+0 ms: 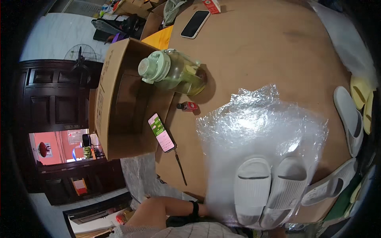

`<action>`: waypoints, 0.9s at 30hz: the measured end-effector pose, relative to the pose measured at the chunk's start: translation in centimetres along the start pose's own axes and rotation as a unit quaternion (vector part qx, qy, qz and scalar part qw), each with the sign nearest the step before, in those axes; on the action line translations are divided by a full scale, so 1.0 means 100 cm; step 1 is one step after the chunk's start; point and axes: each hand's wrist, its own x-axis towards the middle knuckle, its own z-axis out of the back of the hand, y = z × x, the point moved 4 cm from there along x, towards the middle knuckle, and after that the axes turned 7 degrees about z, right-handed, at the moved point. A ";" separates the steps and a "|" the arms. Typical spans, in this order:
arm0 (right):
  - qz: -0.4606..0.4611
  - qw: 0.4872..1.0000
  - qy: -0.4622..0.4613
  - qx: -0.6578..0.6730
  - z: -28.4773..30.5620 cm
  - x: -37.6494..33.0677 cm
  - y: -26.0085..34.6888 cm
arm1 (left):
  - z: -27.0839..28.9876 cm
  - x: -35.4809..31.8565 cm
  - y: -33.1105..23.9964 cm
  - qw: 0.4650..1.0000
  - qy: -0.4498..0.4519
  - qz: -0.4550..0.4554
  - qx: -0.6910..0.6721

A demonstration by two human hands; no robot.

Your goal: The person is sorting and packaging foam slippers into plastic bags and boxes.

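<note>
The pale slippers [253,191] lie side by side at the near end of the clear plastic bag [258,131], presumably paired for joint handling, with the left hand [203,210] at its edge, the right hand [277,232] barely showing, and both grips indeterminable.

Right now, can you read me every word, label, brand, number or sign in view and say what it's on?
None can be quoted reliably.
Lit phone with a green-and-pink screen: too small.
Small dark bottle with a red label: too small.
Red-and-white box at the top edge: too small.
Open brown cardboard carton: dark print on its outer side, too slanted and blurred.
Pair of white ribbed slides: no lettering made out.
</note>
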 end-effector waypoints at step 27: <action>0.193 0.977 -0.058 -0.071 -0.002 0.073 -0.008 | 0.013 0.044 0.038 0.950 -0.221 -0.090 0.201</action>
